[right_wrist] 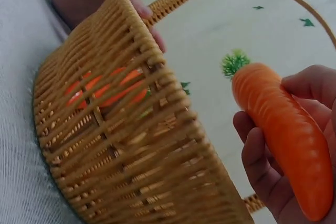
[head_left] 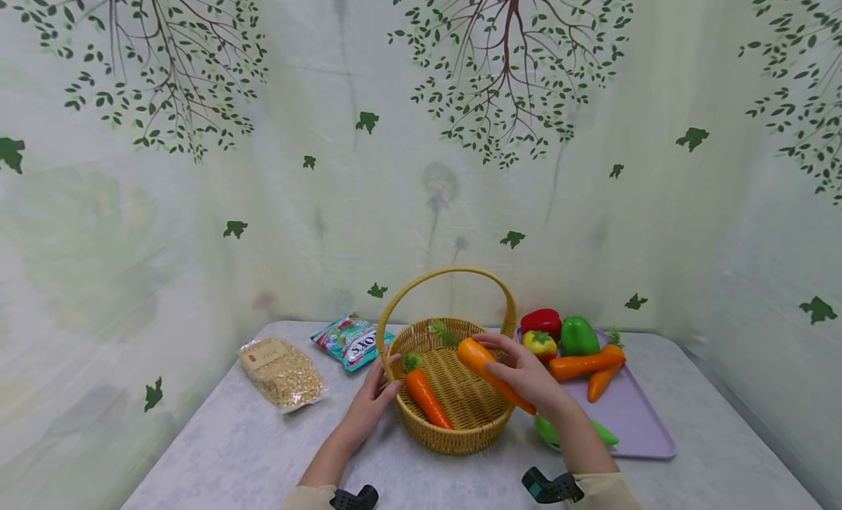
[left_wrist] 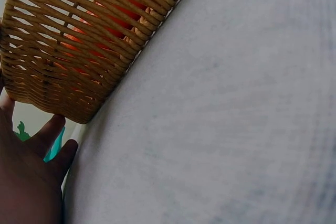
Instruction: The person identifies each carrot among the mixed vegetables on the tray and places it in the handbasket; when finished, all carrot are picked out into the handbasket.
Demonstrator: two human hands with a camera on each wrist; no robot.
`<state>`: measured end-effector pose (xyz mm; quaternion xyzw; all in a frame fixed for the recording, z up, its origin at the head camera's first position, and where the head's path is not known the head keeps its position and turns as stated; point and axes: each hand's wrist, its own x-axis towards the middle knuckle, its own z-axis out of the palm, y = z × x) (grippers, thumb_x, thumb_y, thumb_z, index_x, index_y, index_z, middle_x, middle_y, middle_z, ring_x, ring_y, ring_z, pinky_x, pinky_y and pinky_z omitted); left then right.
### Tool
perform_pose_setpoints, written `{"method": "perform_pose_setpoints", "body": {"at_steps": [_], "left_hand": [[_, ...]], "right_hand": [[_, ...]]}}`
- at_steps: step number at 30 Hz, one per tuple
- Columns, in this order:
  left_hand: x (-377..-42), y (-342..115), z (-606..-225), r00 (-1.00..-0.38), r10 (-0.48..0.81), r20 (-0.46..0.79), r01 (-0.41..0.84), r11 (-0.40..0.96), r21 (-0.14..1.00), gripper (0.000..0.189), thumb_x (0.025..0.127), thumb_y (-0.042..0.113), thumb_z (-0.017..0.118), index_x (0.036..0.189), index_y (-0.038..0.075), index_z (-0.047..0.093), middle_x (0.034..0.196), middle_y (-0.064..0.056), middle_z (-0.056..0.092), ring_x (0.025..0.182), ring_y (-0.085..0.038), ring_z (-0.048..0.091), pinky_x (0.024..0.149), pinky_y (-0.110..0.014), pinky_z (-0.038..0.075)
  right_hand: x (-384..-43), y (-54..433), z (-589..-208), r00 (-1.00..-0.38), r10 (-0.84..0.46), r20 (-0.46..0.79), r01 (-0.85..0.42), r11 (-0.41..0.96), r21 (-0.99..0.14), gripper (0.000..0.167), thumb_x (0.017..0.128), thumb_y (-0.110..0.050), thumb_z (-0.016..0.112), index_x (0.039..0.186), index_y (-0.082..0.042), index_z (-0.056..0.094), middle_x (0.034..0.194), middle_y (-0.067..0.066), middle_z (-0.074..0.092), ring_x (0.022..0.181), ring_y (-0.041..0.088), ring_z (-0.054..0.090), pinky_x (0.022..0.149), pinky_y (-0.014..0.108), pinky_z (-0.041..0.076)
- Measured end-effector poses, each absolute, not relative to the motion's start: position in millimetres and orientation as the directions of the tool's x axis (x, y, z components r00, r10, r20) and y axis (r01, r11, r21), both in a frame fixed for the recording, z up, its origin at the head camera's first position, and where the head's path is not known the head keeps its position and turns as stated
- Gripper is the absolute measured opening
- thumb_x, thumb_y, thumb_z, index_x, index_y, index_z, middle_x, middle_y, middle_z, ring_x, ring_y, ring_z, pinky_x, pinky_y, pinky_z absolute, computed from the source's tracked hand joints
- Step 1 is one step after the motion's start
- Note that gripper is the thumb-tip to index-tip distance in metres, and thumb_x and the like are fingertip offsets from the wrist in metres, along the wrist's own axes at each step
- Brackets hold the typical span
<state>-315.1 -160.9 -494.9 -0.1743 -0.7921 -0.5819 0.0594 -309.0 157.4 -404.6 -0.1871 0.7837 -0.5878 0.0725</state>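
My right hand (head_left: 520, 367) grips an orange carrot (head_left: 490, 373) over the right side of a wicker basket (head_left: 454, 440). The carrot's thick end with green fronds (right_wrist: 235, 64) points inward over the basket, and its tapered end points back toward the wrist. Inside the basket, another carrot (head_left: 427, 399) leans along the left wall, fronds uppermost. My left hand (head_left: 371, 400) holds the basket's left rim by the foot of the arched handle (head_left: 454, 269). In the left wrist view, fingers of that hand (left_wrist: 31, 171) reach along the outside of the weave.
Right of the basket, a lilac tray (head_left: 647, 422) bears a red pepper (head_left: 541, 321), a green bell pepper (head_left: 579, 337), a yellow-and-red fruit (head_left: 539, 345), two carrots (head_left: 582, 364) and a long green vegetable (head_left: 604, 432). Left lie a grain bag (head_left: 281, 373) and a teal snack packet (head_left: 351, 340).
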Motion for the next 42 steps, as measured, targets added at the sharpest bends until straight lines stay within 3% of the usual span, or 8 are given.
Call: {"method": "perform_pose_setpoints", "body": {"at_steps": [13,22,28,32,42], "left_hand": [[-314,-161,-498,-0.925,0.202,0.321,0.367,0.254,0.895,0.054,0.103,0.025,0.053,0.154,0.016,0.037,0.170,-0.007,0.010,0.145,-0.037,0.040,0.110,-0.032,0.038],[-314,-161,-497,-0.917,0.210,0.340,0.387,0.251,0.887,0.052,0.104,0.022,0.052,0.153,0.015,0.037,0.170,-0.009,0.010,0.144,-0.038,0.040,0.108,-0.028,0.040],[-314,-160,-493,-0.926,0.205,0.317,0.364,0.259,0.895,0.052,0.104,0.021,0.052,0.154,0.020,0.037,0.170,-0.003,0.011,0.145,-0.035,0.040,0.113,-0.040,0.037],[-315,-160,-491,-0.924,0.200,0.325,0.370,0.260,0.892,0.052,0.104,0.021,0.051,0.154,0.017,0.037,0.170,-0.005,0.011,0.144,-0.037,0.041,0.113,-0.047,0.036],[-313,-160,-495,-0.932,0.204,0.298,0.345,0.258,0.902,0.052,0.104,0.022,0.052,0.154,0.020,0.037,0.170,-0.002,0.010,0.146,-0.033,0.039,0.112,-0.037,0.037]], "right_hand": [[-334,111,-414,-0.962,-0.249,0.114,-0.175,0.238,-0.955,0.048,0.095,-0.014,0.060,0.141,-0.025,0.055,0.144,0.012,0.053,0.116,0.028,0.058,0.091,0.038,0.052],[-341,98,-424,-0.962,-0.238,0.137,-0.191,0.220,-0.957,0.037,0.095,-0.007,0.059,0.130,-0.018,0.064,0.141,0.016,0.055,0.118,0.031,0.057,0.085,0.033,0.051],[-341,95,-424,-0.963,-0.220,0.157,-0.218,0.289,-0.932,0.025,0.094,-0.006,0.061,0.117,-0.013,0.068,0.130,0.012,0.062,0.120,0.029,0.054,0.088,0.035,0.046],[-341,94,-424,-0.958,-0.255,0.133,-0.216,0.332,-0.918,0.025,0.093,-0.005,0.061,0.117,-0.010,0.067,0.127,0.012,0.063,0.122,0.031,0.053,0.092,0.038,0.046],[-342,95,-433,-0.915,-0.402,0.015,-0.193,0.406,-0.893,0.035,0.086,-0.001,0.063,0.120,-0.007,0.065,0.128,0.017,0.060,0.116,0.031,0.055,0.090,0.036,0.047]]}}
